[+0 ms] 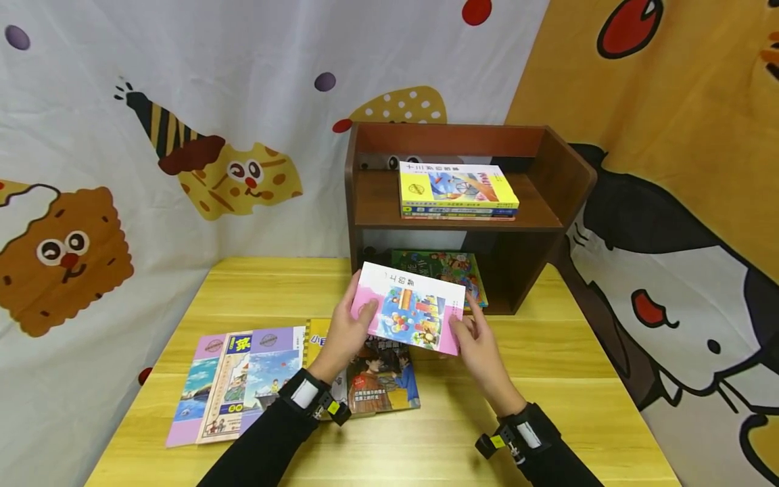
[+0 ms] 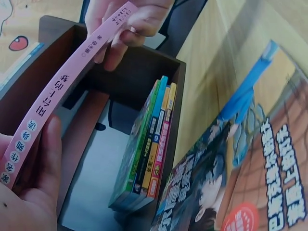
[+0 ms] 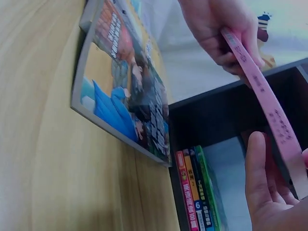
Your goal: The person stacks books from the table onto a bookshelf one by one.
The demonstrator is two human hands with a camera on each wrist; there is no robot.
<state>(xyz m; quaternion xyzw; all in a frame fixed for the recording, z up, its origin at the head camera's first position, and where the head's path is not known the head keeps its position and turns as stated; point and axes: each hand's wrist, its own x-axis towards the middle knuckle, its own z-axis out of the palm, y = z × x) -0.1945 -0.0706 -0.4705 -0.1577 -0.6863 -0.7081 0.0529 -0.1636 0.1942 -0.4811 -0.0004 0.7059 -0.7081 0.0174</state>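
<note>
The person's left hand [image 1: 347, 333] and right hand [image 1: 484, 346] pinch opposite ends of a pink-and-white book [image 1: 410, 310], raised above the worktop [image 1: 548, 368] before the brown shelf [image 1: 569, 177]. I'd judge this a carrying or turning step; the next move likely calls for clearing the shelf's edge with both ends steady.

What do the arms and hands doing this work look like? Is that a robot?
No, a person. The left hand and right hand are bare, without gloves. Long black sleeves cover the forearms. Each wrist wears a black band with a whitish patch and a small black device marked yellow.
</note>
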